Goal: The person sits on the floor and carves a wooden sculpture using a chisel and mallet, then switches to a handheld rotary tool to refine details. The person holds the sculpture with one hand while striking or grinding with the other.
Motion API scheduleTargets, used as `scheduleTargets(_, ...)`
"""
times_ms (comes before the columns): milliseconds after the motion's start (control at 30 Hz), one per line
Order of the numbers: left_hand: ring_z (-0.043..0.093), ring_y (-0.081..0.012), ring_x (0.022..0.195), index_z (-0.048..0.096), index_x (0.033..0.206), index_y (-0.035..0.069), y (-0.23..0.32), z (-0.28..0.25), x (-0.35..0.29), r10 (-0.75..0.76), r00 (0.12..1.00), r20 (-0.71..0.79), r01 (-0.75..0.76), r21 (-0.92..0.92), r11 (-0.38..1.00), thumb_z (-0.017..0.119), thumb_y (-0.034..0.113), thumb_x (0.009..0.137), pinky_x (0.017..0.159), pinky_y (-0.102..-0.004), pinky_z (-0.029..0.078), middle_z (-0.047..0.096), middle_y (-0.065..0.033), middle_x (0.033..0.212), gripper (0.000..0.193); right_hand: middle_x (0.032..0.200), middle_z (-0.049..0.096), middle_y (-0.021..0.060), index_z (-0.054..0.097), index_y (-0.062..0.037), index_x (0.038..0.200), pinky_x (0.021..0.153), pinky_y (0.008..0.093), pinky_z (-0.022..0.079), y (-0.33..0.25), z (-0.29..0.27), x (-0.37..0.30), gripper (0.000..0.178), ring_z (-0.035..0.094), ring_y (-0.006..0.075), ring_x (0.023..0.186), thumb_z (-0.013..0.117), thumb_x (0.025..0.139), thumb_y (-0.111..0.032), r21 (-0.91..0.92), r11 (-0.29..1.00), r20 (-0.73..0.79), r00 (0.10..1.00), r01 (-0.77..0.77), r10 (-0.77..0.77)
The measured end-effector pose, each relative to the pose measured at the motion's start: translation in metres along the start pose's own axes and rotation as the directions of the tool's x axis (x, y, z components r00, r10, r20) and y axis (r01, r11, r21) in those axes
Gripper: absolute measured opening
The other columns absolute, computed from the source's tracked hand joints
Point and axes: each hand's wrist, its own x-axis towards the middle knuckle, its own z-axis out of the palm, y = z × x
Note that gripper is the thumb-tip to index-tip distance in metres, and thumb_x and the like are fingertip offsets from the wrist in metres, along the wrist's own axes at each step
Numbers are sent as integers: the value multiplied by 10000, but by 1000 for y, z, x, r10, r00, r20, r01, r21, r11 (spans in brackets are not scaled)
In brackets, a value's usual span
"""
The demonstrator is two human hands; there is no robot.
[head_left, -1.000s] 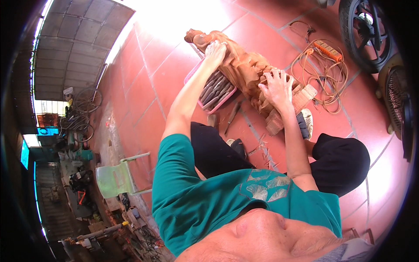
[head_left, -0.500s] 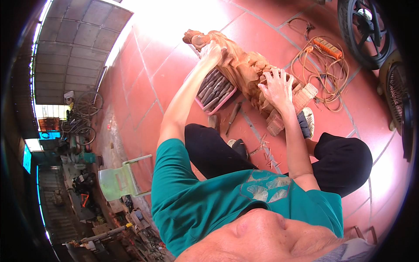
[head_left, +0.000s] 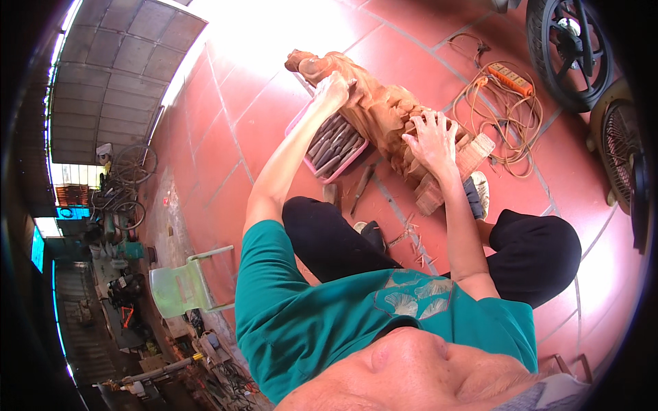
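A large reddish-brown wooden carving [head_left: 384, 109] lies on the red tiled floor in front of me. My left hand [head_left: 336, 88] is closed around its upper far part, near the carving's rounded end. Fingers spread, my right hand [head_left: 433, 137] lies flat on the lower middle of the carving, beside pale wooden blocks [head_left: 473, 156]. A pink tray of several chisels [head_left: 336, 145] sits just under my left forearm, against the carving. My black-trousered knees are bent on either side of the work.
Loose chisels [head_left: 362, 188] and wood chips [head_left: 411, 240] lie on the tiles. An orange power strip with coiled cable [head_left: 510, 79], a wheel [head_left: 565, 48] and a fan [head_left: 620, 147] stand to the right. A green plastic chair [head_left: 181, 288] is behind on the left.
Both hands stay on the carving in nearly the same places; only the view shifts slightly.
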Motion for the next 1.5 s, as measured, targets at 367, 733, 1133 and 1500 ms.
scheduleTargets(367, 659, -398, 1112, 687, 1123, -58, -31, 22, 49, -45, 997, -66, 45, 3, 999, 431, 269, 982, 977, -459, 497, 669, -312, 1146, 439, 1233, 602, 85, 677, -113, 1148, 1000, 551, 343, 1, 9, 0, 434, 494, 290, 1222, 727, 837, -412, 27, 997, -93, 993, 69, -66)
scheduleTargets(733, 654, -428, 1105, 653, 1128, -106, 11, 21, 43, -159, 977, -145, 131, -185, 974, 432, 296, 989, 972, -489, 498, 660, -337, 1133, 479, 1222, 605, 86, 684, -113, 1131, 998, 553, 343, 9, 7, -1, 419, 499, 294, 1210, 727, 837, -409, 7, 999, -111, 993, 39, -38)
scheduleTargets(1133, 661, -463, 1014, 717, 974, -9, -10, -11, -9, 4, 1000, -10, -4, 12, 1000, 537, 272, 950, 905, -500, 506, 682, -302, 1093, 334, 1235, 595, 82, 678, -125, 1141, 1001, 550, 346, 10, 12, 1, 421, 501, 284, 1215, 735, 831, -404, 8, 999, -108, 994, 32, -31)
scheduleTargets(1500, 625, -369, 1006, 734, 1147, 158, -17, -5, -32, 213, 950, -228, -203, 67, 977, 536, 126, 951, 858, -496, 499, 603, -158, 1036, 280, 1264, 593, 77, 671, -139, 1199, 1028, 555, 343, 8, 8, 1, 422, 491, 288, 1244, 698, 873, -407, -9, 1000, -52, 998, 21, -22)
